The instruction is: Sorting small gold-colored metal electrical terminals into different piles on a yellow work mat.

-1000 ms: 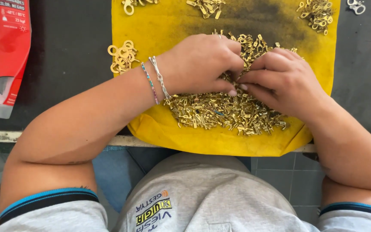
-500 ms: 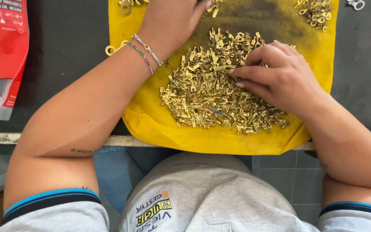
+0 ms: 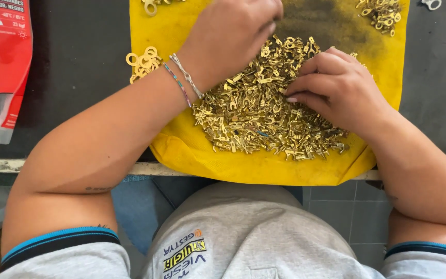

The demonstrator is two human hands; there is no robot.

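Right hand (image 3: 340, 89) lies flat-ish on the big heap of small brass-coloured metal terminals (image 3: 264, 111), fingers curled together w/ tips pressed into the pile's right side; whether a piece is pinched between them can't be told. Left hand (image 3: 233, 36) sits above the heap's upper-left edge, knuckles up, fingers bent under and partly cut off by the frame top, so its grip can't be told either. Two thin bracelets (image 3: 184, 80), one beaded, one silvery, ring the left wrist, right at the heap's left edge.

The heap rests mid-way on a yellow cloth mat (image 3: 181, 150), which carries a dark smudge beyond the heap. Left of the heap, at the mat's edge, a small cluster of brass ring terminals (image 3: 141, 61). Beyond the heap to the right, near the mat's far corner, another small pile of brass ring-type pieces (image 3: 380, 13). Far left of the heap, well apart, a red plastic bag (image 3: 1, 62) lies on the dark tabletop (image 3: 78, 77). Nearer than the heap, below the table edge, the person's grey shirt (image 3: 243, 232).
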